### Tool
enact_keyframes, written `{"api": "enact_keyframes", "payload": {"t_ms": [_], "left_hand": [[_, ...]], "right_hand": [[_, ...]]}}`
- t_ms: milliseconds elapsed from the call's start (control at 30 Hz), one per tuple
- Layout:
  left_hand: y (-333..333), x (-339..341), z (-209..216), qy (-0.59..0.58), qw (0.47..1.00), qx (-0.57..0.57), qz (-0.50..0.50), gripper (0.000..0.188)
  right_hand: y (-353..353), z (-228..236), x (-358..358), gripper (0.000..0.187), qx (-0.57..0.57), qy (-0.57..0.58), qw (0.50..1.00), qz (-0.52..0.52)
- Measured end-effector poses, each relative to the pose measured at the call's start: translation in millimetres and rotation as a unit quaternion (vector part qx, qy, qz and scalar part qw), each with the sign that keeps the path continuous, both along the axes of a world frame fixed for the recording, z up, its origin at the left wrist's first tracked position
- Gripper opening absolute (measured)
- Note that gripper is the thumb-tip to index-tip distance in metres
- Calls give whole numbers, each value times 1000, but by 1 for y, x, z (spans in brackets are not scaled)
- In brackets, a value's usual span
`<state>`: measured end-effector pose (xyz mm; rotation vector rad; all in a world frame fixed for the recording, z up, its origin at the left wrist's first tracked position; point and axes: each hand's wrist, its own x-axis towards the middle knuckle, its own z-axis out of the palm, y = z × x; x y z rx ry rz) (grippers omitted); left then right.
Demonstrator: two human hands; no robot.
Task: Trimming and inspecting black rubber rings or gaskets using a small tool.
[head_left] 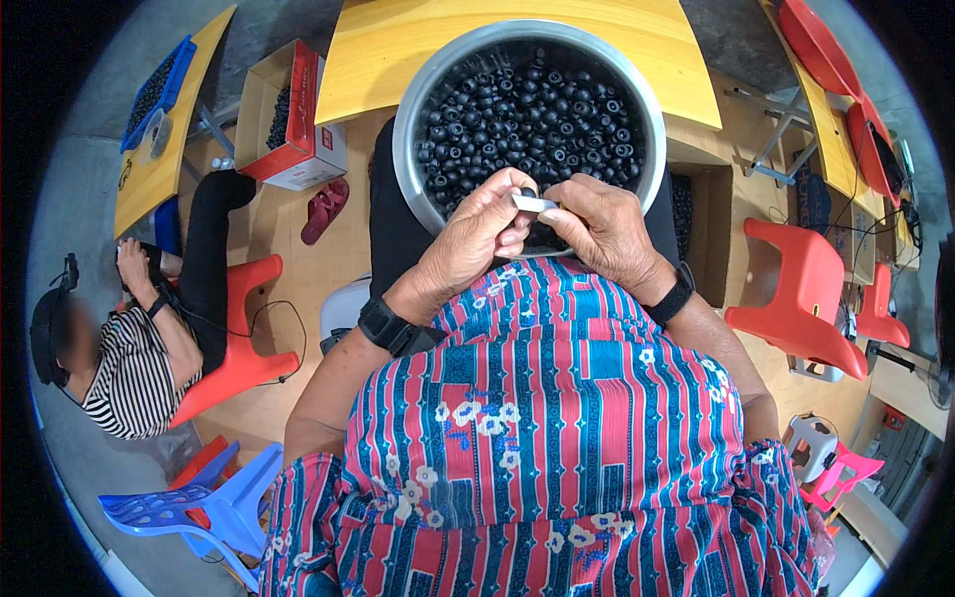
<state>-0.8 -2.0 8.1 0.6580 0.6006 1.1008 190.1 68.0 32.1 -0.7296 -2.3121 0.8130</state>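
A wide metal basin [654, 124] sits in front of my body, at the edge of the yellow table. It holds a heap of small round black parts [527, 119], many with a hole in the middle. Over its near rim my left hand [484, 221] pinches one small dark part between thumb and fingers; it is mostly hidden. My right hand [609, 227] is closed on a short flat silver blade [535, 203], its thumb pressed along it. The blade reaches across to the left fingertips and touches or nearly touches the part there.
The yellow table [368, 60] lies beyond the basin. At left are an open carton [318, 149], dark red slippers [324, 209] and a seated person [139, 368] in stripes. A blue chair [219, 507] stands behind; a red stool [796, 294] is at right.
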Motion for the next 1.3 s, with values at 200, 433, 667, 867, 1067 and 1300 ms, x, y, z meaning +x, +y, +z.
{"api": "enact_keyframes", "payload": {"t_ms": [200,433,667,867,1067,1300], "left_hand": [[2,-1,-1,3,1000,0,-5,29],[-1,2,3,-22,1000,1,-1,25],[-2,1,0,-6,1000,-6,26,23],[-1,4,1,-3,998,-35,52,22],[-2,3,-1,-20,997,-43,56,23],[-1,3,-1,-42,995,-57,67,22]], "right_hand": [[0,2,0,17,-7,-11,1000,18],[11,-11,3,20,-153,52,981,-112],[2,1,-1,25,-148,116,982,-26],[-1,0,-3,42,-65,45,997,19],[-2,5,-4,48,40,-24,999,15],[-2,11,-3,48,79,-44,996,20]]}}
